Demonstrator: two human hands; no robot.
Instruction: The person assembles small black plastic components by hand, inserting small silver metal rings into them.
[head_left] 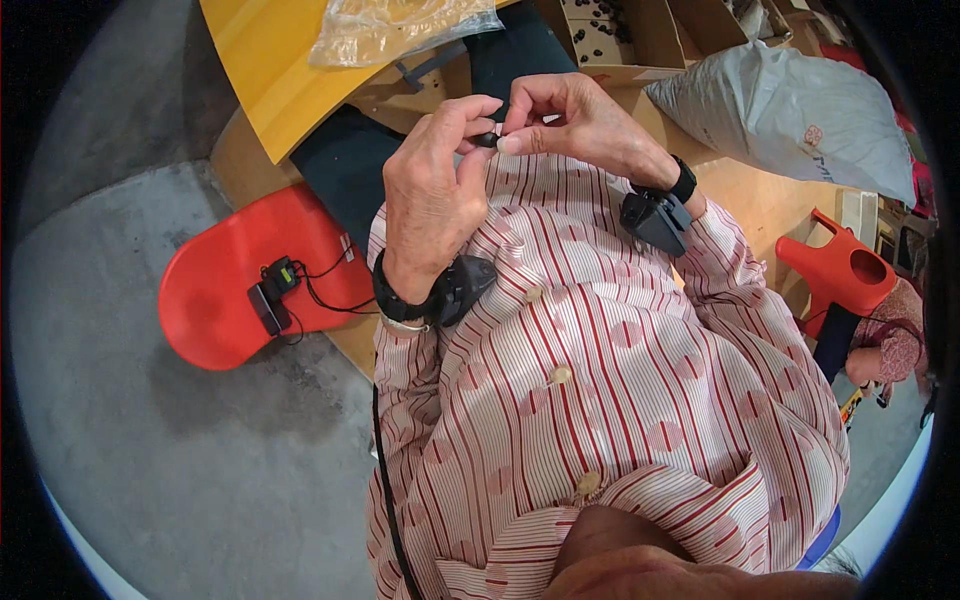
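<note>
The left hand point(430, 190) pinches a small black piece point(486, 140) in its fingertips; the right hand point(578, 125) closes thumb and forefinger at the piece's other end. It seems light, stiff, perhaps slippery, best held by its sides. Beyond the right hand, a cardboard box point(654, 35) holds black bits point(592, 42); right of it bulges a whitish sack point(790, 115), contents hidden.
</note>
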